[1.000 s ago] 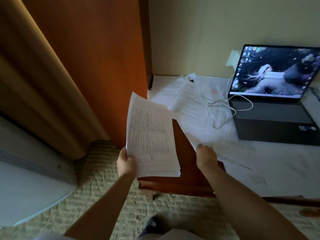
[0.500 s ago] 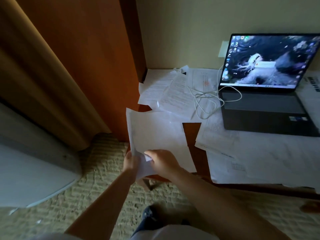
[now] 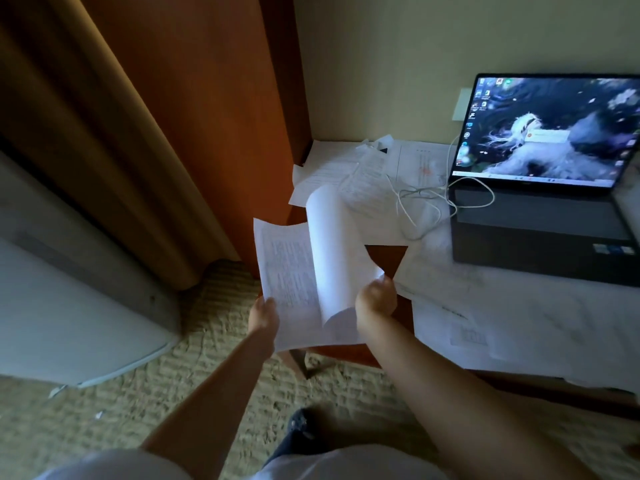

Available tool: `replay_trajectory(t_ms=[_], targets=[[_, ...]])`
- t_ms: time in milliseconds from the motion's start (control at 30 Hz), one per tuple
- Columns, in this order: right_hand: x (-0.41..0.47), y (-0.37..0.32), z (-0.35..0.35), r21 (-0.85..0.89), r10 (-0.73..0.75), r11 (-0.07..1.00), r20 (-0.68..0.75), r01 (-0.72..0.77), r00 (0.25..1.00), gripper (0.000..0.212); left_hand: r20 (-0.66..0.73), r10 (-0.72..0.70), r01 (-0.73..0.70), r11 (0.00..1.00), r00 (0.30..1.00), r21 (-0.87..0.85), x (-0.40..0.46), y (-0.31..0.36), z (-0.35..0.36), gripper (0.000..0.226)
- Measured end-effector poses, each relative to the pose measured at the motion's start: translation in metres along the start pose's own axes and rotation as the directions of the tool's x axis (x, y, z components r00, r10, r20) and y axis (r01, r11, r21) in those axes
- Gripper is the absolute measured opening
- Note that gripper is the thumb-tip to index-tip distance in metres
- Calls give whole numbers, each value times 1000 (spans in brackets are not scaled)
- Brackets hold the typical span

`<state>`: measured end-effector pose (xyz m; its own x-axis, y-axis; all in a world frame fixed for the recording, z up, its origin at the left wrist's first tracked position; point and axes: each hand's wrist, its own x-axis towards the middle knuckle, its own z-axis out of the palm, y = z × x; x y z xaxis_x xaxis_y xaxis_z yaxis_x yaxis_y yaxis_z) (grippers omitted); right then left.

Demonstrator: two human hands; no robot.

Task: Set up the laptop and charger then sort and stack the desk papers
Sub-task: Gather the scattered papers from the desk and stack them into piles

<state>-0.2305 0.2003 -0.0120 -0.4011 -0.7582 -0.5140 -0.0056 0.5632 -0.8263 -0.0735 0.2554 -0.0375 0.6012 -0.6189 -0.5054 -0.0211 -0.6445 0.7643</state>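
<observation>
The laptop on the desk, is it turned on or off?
On. The laptop is open, and its screen glows with a wallpaper picture and small icons down the left side.

Tan curtain point(image 3: 104, 140) left; wooden panel point(image 3: 207, 98) beside it; patterned carpet point(image 3: 214, 372) below.

Both bare forearms reach forward and up from the lower edge of the view, converging ahead of the body near the bench's front left corner. The left hand point(image 3: 265, 315) grips the lower left edge of a sheaf of papers point(image 3: 287, 271), thumb on top. The right hand point(image 3: 375, 299) sits just beside it, fingers curled, pinching the corner of a curled-over top sheet point(image 3: 332, 244), knuckles toward the camera.
</observation>
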Motion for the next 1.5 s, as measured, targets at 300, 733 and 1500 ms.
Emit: replay_trajectory(t_ms=[300,733,1500], targets=[[-8,16,-13,-331,-436,775,337,539,834,40,16,41,-41,999,999,17,-13,-1,3,29],[-26,38,14,-76,-684,-74,730,994,5,42,129,-60,95,955,990,-281,-8,-11,-18,32],[-15,25,7,-466,-200,520,749,716,632,50,55,-17,22,995,998,-98,-4,-5,-23,45]])
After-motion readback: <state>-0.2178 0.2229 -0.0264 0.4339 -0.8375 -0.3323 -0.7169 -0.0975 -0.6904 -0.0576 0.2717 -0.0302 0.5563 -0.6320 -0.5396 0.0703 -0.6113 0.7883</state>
